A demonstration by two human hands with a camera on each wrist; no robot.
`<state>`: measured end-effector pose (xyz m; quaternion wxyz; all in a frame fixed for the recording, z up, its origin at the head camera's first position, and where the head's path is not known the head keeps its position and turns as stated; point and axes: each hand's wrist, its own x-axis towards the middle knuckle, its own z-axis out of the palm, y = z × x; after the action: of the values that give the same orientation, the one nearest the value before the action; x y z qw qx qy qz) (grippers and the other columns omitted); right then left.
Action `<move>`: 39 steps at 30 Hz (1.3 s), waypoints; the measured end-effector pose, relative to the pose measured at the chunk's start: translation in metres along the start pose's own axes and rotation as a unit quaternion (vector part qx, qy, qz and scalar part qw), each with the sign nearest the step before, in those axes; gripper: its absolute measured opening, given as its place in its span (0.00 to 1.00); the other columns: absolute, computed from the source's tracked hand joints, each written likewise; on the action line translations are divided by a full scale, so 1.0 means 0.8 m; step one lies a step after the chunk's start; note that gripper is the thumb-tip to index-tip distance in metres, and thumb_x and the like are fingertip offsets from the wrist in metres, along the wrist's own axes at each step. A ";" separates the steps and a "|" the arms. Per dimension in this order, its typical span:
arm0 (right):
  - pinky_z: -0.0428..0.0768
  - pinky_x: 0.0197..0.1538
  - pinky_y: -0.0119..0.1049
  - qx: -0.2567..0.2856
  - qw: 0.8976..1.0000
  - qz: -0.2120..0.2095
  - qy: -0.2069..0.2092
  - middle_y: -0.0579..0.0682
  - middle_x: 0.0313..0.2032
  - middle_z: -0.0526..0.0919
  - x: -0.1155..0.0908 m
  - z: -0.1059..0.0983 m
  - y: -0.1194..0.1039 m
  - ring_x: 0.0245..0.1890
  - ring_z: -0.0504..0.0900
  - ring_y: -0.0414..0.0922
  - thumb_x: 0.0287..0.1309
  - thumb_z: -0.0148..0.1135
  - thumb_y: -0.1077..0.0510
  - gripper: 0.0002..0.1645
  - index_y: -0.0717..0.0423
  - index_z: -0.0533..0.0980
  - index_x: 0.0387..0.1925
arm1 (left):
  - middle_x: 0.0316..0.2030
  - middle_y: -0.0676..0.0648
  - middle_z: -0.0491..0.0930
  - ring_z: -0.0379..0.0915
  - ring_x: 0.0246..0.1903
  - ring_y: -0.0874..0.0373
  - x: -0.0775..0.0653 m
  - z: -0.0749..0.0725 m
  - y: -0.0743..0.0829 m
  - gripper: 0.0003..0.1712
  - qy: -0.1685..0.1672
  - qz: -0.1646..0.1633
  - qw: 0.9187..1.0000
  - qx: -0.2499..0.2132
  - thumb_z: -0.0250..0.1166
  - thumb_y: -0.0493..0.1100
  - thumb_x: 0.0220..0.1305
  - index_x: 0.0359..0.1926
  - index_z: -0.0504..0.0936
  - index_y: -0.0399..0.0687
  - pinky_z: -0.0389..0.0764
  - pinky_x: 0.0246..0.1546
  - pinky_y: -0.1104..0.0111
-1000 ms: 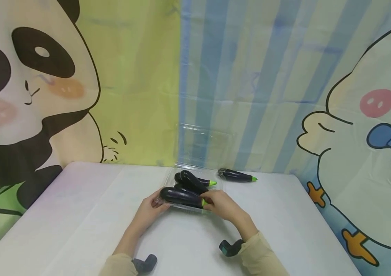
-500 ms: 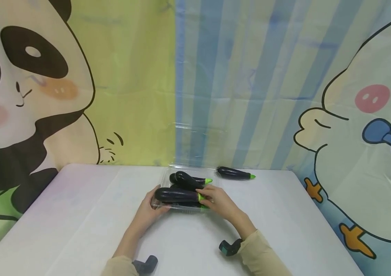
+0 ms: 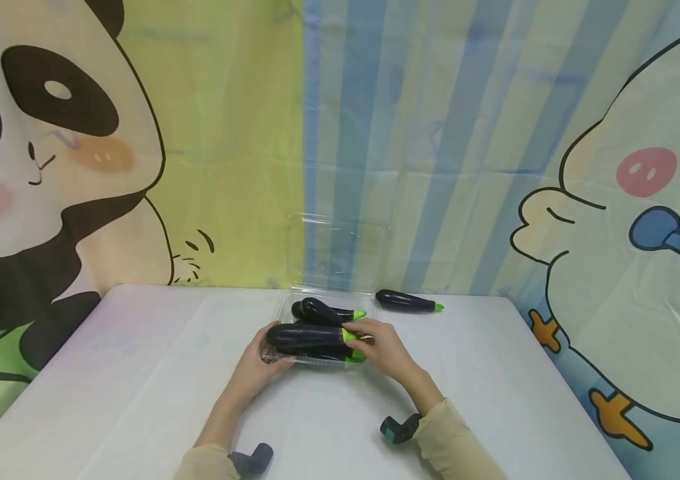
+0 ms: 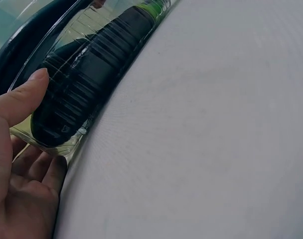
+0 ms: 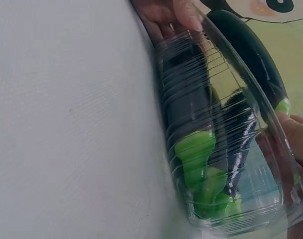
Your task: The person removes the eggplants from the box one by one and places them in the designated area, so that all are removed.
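A dark purple eggplant lies lengthwise above the front of a clear plastic clamshell container. My right hand pinches it by its green stem end. The container's left front corner is gripped by my left hand, with the thumb on the wall and the fingers low at the outside. Under the raised eggplant, another eggplant shows through the ribbed front wall. Farther back in the container, more eggplants lie across one another. The container's transparent lid stands up at the back.
One more eggplant lies on the white table, right of the container near the far edge. Behind the table hangs a printed curtain. A dark wrist camera sits on each wrist.
The right hand has lifted the front eggplant slightly by its stem end, uncovering another eggplant beneath it. The left hand has kept its grip on the container corner. The head view has shifted a little.
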<state>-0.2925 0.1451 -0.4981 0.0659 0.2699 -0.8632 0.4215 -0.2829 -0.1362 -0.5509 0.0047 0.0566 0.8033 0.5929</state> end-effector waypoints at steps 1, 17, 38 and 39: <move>0.83 0.44 0.25 0.012 1.000 0.009 0.004 0.51 0.48 0.83 0.000 0.000 0.001 0.45 0.84 0.46 0.55 0.66 0.61 0.21 0.54 0.79 0.52 | 0.68 0.44 0.64 0.62 0.67 0.44 0.000 -0.001 0.001 0.55 -0.002 -0.003 1.000 0.000 0.76 0.56 0.44 0.71 0.56 0.59 0.63 0.67 0.46; 0.83 0.49 0.32 0.110 0.987 0.116 0.028 0.53 0.51 0.82 -0.009 -0.015 0.011 0.50 0.82 0.49 0.56 0.65 0.61 0.18 0.53 0.81 0.50 | 0.72 0.50 0.58 0.54 0.71 0.50 -0.001 0.004 -0.006 0.56 -0.019 -0.007 1.000 -0.010 0.75 0.59 0.42 0.70 0.57 0.59 0.58 0.71 0.53; 0.83 0.52 0.33 0.108 0.981 0.138 0.089 0.50 0.52 0.81 -0.017 -0.081 0.025 0.54 0.80 0.48 0.56 0.66 0.58 0.15 0.48 0.82 0.47 | 0.72 0.49 0.58 0.54 0.71 0.51 -0.002 0.003 -0.001 0.54 -0.018 -0.008 1.000 -0.019 0.74 0.58 0.45 0.70 0.57 0.58 0.59 0.70 0.58; 0.83 0.51 0.32 0.114 0.979 0.142 0.093 0.51 0.53 0.80 -0.018 -0.085 0.025 0.54 0.80 0.47 0.56 0.66 0.59 0.15 0.50 0.81 0.47 | 0.72 0.50 0.58 0.54 0.71 0.51 -0.002 0.003 -0.001 0.54 -0.017 -0.009 1.000 -0.017 0.74 0.59 0.45 0.70 0.57 0.59 0.59 0.70 0.57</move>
<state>-0.2989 0.2129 -0.4738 0.0539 0.1096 -0.8290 0.5458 -0.2812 -0.1344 -0.5523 0.0243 0.0595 0.7935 0.6052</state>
